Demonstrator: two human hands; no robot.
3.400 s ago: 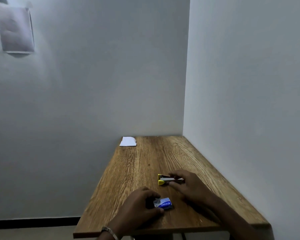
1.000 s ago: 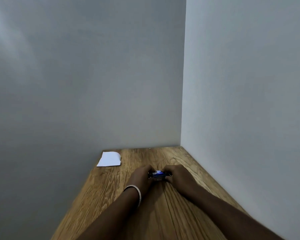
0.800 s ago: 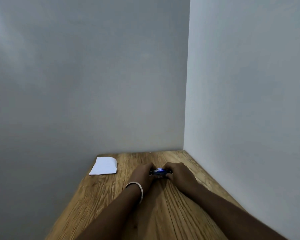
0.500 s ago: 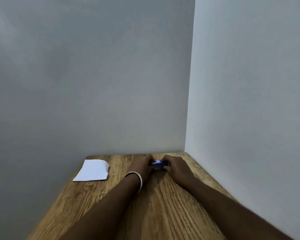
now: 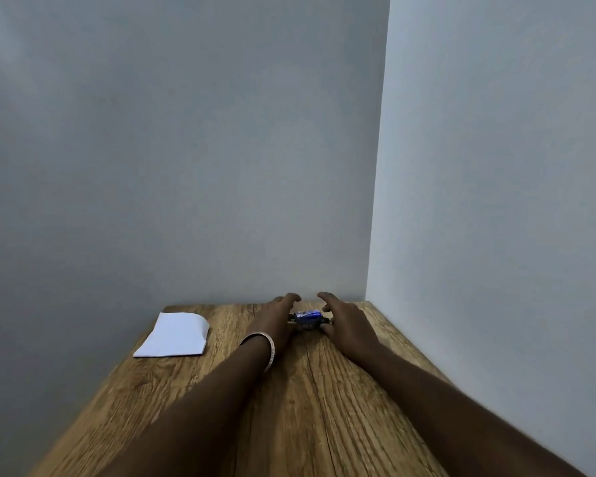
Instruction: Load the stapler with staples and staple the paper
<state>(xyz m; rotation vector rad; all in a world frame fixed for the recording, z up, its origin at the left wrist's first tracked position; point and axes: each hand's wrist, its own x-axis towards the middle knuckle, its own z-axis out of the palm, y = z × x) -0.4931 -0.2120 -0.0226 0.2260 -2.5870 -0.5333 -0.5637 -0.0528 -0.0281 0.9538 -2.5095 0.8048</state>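
Head view shows me both hands reaching to the far end of the wooden counter (image 5: pixel 289 407), near the wall corner. The left hand (image 5: pixel 272 321) and right hand (image 5: pixel 350 321) pinch a small blue staple box (image 5: pixel 308 316) between them, index fingers lifted; I cannot tell what lies inside it. The white paper (image 5: pixel 176 335) lies flat to the left, apart from the hands. A bangle (image 5: pixel 267 349) circles the left wrist.

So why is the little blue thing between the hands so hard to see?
In the head view the room is dim and grey; the small blue box is far off, tiny and soft, half hidden between the left hand and right hand. The white paper shows brighter.
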